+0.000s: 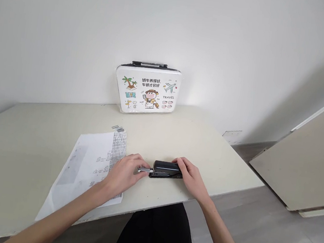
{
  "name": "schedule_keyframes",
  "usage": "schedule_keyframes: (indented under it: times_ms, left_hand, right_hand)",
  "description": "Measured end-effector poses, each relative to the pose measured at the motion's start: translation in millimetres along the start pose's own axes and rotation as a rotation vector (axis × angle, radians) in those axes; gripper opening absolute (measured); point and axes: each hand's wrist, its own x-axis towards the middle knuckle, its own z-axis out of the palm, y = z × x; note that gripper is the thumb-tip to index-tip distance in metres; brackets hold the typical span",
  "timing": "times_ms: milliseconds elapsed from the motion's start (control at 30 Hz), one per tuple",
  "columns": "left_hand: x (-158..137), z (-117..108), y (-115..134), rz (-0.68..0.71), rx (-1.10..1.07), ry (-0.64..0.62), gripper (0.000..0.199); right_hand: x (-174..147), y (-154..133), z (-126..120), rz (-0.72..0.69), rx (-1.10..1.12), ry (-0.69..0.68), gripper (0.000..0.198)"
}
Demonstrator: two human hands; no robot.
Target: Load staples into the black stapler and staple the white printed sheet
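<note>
A black stapler (165, 169) lies on the pale table (177, 139) near its front edge. My right hand (190, 177) grips the stapler's right end. My left hand (124, 173) pinches the silver metal part sticking out of the stapler's left end. Under my left wrist lies a stack of printed paper sheets (88, 167). A short strip of staples (117, 128) rests on the table just beyond the top of the sheets.
A white cartoon-printed case with a black handle (147, 89) stands upright against the wall at the table's back. A beige door panel (307, 163) leans in on the right, above grey floor. My dark-clothed lap (156, 235) shows below the table edge.
</note>
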Motion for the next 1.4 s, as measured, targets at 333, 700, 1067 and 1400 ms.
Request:
schedule_keyframes:
  times_ms: [333,700,1067,1400]
  left_hand:
    - [-14,-16,-31,0.059,-0.093,-0.079,0.034]
    - [4,-3,-26,0.273,-0.248,-0.24,0.028]
    - [35,9,0,0.364,-0.12,-0.25,0.038]
    - [28,20,-3,0.372,0.023,-0.179,0.035]
  right_hand:
    - [1,1,-1,0.012,-0.003,0.004,0.052]
    - [1,-5,-1,-0.049,0.057,-0.057,0.05]
    - [4,1,-3,-0.074,0.024,-0.051,0.058]
    - [4,5,-5,-0.067,0.057,-0.043,0.052]
